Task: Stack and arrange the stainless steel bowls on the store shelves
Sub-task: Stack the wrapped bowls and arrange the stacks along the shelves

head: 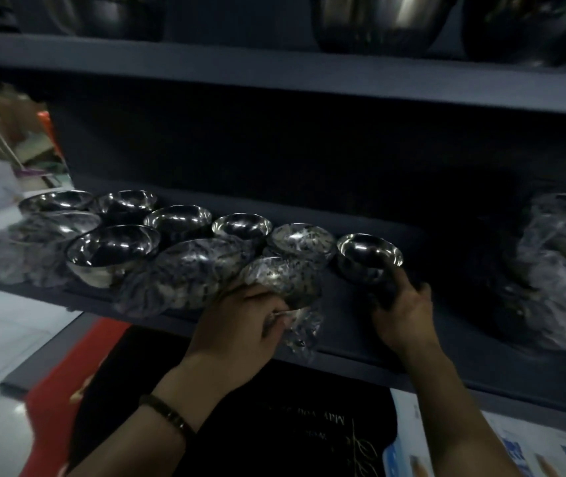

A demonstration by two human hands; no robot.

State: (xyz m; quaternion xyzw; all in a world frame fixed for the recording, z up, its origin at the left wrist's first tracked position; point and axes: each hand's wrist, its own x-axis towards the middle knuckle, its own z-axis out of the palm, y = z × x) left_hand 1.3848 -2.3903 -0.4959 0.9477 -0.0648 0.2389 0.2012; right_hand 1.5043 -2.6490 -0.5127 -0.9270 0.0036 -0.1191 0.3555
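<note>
the left hand (240, 325) is curled round a plastic-wrapped bowl (283, 275) at the front edge of the shelf (343, 304). the right hand (402, 315) is closed round the base of a bare steel bowl (369, 256) just beside it. more bowls (178, 218) are ranged to the left; a wrapped bundle (564, 270) is set well apart on the right.

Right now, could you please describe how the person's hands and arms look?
The left hand and right hand are bare, without gloves. Both forearms show no sleeves. The left wrist wears a thin dark bracelet with a metallic segment. The right wrist wears nothing.
</note>
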